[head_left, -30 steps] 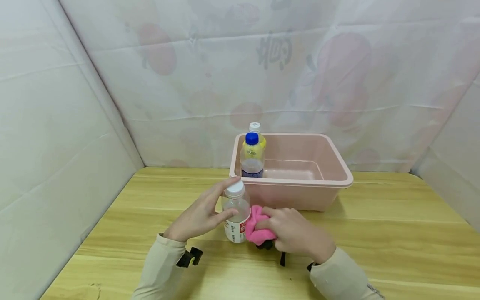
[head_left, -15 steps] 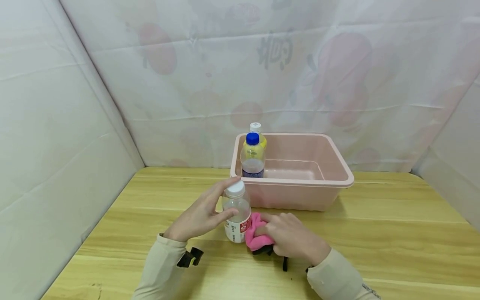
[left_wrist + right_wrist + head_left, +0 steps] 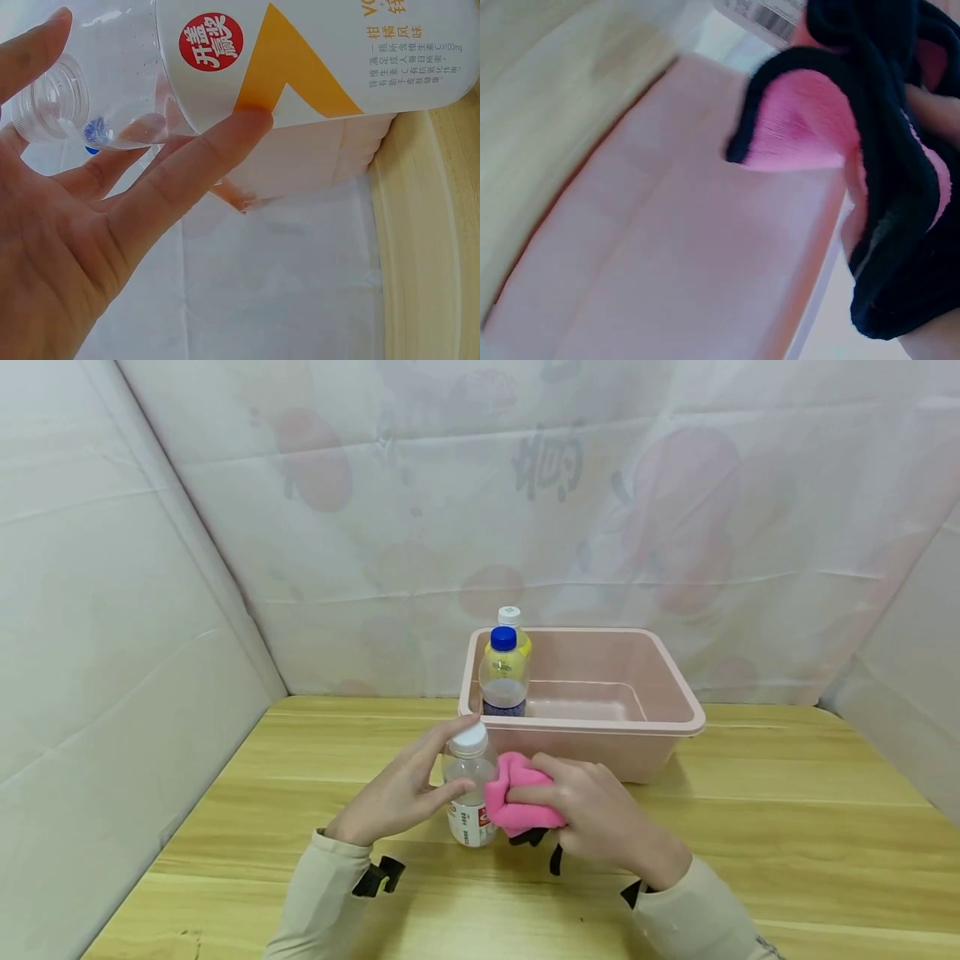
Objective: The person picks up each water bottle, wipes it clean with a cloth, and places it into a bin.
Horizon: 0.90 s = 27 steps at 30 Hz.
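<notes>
A clear plastic bottle with a white cap and a white label stands upright on the table, just in front of the pink tub. My left hand holds it from the left, thumb across its front and a finger reaching up by the cap. In the left wrist view the bottle shows a red round mark and an orange shape on its label. Bunched in my right hand is a pink and black cloth, pressed against the bottle's right side. The cloth's black side shows in the right wrist view.
Behind the bottle stands the pink tub. At its left end are a blue-capped bottle and a white-capped bottle with yellow on it. The wooden table meets a whitish curtain at the back.
My right hand first slides down a little with the cloth, then comes back up along the bottle's side. The left hand and the bottle stay in place.
</notes>
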Each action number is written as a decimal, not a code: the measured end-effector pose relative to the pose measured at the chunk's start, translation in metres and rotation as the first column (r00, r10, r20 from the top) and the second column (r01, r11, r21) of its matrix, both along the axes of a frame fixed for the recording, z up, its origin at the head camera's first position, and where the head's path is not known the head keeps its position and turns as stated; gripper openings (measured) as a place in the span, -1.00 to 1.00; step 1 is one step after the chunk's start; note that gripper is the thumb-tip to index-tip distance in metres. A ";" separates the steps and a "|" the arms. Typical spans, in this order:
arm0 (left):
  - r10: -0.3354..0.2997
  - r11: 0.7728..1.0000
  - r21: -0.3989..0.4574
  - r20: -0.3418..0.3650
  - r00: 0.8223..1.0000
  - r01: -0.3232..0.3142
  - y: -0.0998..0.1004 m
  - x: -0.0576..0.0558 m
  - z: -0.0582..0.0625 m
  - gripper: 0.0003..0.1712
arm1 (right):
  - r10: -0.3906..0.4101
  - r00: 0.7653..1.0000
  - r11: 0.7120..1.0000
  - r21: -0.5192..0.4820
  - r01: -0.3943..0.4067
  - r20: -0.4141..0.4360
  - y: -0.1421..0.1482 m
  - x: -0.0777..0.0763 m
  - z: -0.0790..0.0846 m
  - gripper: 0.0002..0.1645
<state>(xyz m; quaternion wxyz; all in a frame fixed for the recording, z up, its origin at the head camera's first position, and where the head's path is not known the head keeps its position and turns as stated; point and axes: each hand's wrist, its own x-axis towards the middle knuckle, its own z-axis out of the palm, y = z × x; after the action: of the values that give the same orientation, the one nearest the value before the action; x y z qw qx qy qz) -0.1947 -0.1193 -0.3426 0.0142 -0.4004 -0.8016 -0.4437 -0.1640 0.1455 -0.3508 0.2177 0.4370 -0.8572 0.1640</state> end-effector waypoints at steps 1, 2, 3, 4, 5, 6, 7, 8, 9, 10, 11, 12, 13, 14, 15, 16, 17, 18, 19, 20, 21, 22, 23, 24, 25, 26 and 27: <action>-0.002 1.000 0.001 0.004 1.000 0.002 0.000 0.000 0.000 -0.20 | 0.014 0.999 0.999 -0.041 -0.015 -0.028 0.000 0.000 0.001 -0.37; -0.003 1.000 0.001 0.001 1.000 0.003 -0.001 0.000 0.000 -0.19 | 0.031 0.998 0.996 -0.084 -0.037 -0.062 0.000 -0.001 0.002 -0.35; -0.007 1.000 0.003 0.003 1.000 0.007 -0.001 -0.001 0.000 -0.19 | 0.042 0.995 0.991 -0.124 -0.053 -0.090 -0.001 -0.001 0.002 -0.36; -0.012 1.000 0.006 0.006 1.000 0.012 -0.001 -0.001 0.000 -0.19 | 0.052 0.991 0.984 -0.163 -0.072 -0.120 -0.002 -0.002 0.003 -0.35; -0.018 1.000 0.009 0.007 1.000 0.018 -0.001 -0.001 -0.001 -0.18 | 0.058 0.988 0.977 -0.196 -0.086 -0.145 -0.002 -0.003 0.004 -0.33; -0.022 1.000 0.011 0.006 1.000 0.022 -0.001 -0.001 -0.001 -0.18 | 0.062 0.984 0.970 -0.224 -0.099 -0.166 -0.003 -0.003 0.004 -0.31; -0.027 1.000 0.012 0.004 1.000 0.026 0.000 -0.001 -0.001 -0.18 | 0.060 0.982 0.963 -0.247 -0.104 -0.180 -0.004 -0.003 0.005 -0.30; -0.031 0.999 0.014 0.001 1.000 0.031 0.000 -0.002 -0.001 -0.17 | 0.059 0.979 0.957 -0.266 -0.111 -0.196 -0.004 -0.003 0.005 -0.28; -0.035 0.999 0.016 0.004 0.999 0.035 0.001 -0.002 -0.001 -0.17 | 0.053 0.979 0.955 -0.277 -0.107 -0.198 -0.005 -0.003 0.005 -0.27; -0.037 0.999 0.017 0.004 0.999 0.037 0.001 -0.002 -0.001 -0.17 | 0.051 0.978 0.952 -0.285 -0.108 -0.201 -0.005 -0.003 0.005 -0.25; -0.037 0.999 0.017 0.003 0.999 0.037 0.002 -0.003 -0.002 -0.17 | 0.050 0.978 0.952 -0.288 -0.107 -0.201 -0.005 -0.003 0.005 -0.25; -0.036 0.999 0.016 0.003 0.999 0.036 0.002 -0.003 -0.002 -0.17 | 0.048 0.978 0.952 -0.288 -0.107 -0.205 -0.005 -0.002 0.005 -0.23; -0.037 0.999 0.016 0.005 0.999 0.037 0.002 -0.003 -0.002 -0.17 | 0.047 0.977 0.952 -0.288 -0.107 -0.209 -0.005 -0.002 0.005 -0.22; -0.037 0.999 0.016 0.007 0.999 0.037 0.002 -0.003 -0.002 -0.17 | 0.046 0.975 0.951 -0.288 -0.109 -0.218 -0.005 -0.003 0.005 -0.22; -0.037 0.999 0.016 0.009 0.999 0.037 0.002 -0.004 -0.002 -0.16 | 0.042 0.975 0.952 -0.287 -0.105 -0.219 -0.005 -0.002 0.004 -0.22; -0.038 0.999 0.015 0.012 0.999 0.037 0.002 -0.004 -0.003 -0.16 | 0.038 0.973 0.953 -0.285 -0.103 -0.226 -0.005 -0.002 0.004 -0.22; -0.037 0.999 0.014 0.012 0.999 0.037 0.002 -0.004 -0.003 -0.16 | 0.033 0.972 0.955 -0.281 -0.099 -0.233 -0.005 -0.002 0.004 -0.23; -0.036 0.999 0.013 0.012 0.999 0.036 0.002 -0.004 -0.003 -0.16 | 0.029 0.972 0.956 -0.277 -0.095 -0.235 -0.004 -0.002 0.004 -0.22; -0.036 0.999 0.013 0.015 0.999 0.035 0.002 -0.005 -0.003 -0.16 | 0.024 0.972 0.958 -0.271 -0.089 -0.233 -0.004 -0.002 0.004 -0.23; -0.034 0.999 0.011 0.014 0.999 0.034 0.002 -0.005 -0.003 -0.16 | 0.020 0.974 0.961 -0.265 -0.082 -0.227 -0.004 -0.002 0.004 -0.22; -0.033 0.999 0.011 0.013 0.999 0.033 0.002 -0.005 -0.003 -0.16 | 0.017 0.975 0.963 -0.258 -0.075 -0.221 -0.003 -0.002 0.004 -0.22; -0.035 0.999 0.012 0.014 0.999 0.035 0.002 -0.005 -0.003 -0.16 | 0.014 0.977 0.966 -0.250 -0.068 -0.211 -0.003 -0.001 0.004 -0.21; -0.036 0.999 0.013 0.012 0.999 0.035 0.002 -0.005 -0.003 -0.16 | 0.011 0.980 0.969 -0.241 -0.060 -0.199 -0.002 -0.001 0.004 -0.20; -0.037 0.999 0.014 0.010 0.999 0.036 0.002 -0.005 -0.003 -0.17 | 0.009 0.983 0.971 -0.234 -0.052 -0.183 -0.002 -0.001 0.003 -0.19; -0.038 0.999 0.015 0.008 0.999 0.038 0.002 -0.005 -0.003 -0.17 | 0.006 0.986 0.973 -0.225 -0.044 -0.167 -0.001 -0.001 0.003 -0.19; -0.039 0.999 0.014 0.004 0.999 0.039 0.002 -0.005 -0.003 -0.18 | 0.003 0.989 0.975 -0.218 -0.036 -0.148 -0.001 -0.001 0.003 -0.19; -0.039 0.999 0.016 0.005 0.999 0.039 0.002 -0.004 -0.003 -0.18 | 0.002 0.991 0.977 -0.210 -0.030 -0.131 -0.001 -0.001 0.002 -0.21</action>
<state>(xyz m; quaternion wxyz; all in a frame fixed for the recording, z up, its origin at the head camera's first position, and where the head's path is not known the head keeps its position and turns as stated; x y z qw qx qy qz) -0.1991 -0.1174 -0.3460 0.0066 -0.4144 -0.7902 -0.4514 -0.1646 0.1446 -0.3487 0.3167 0.4281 -0.8154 0.2272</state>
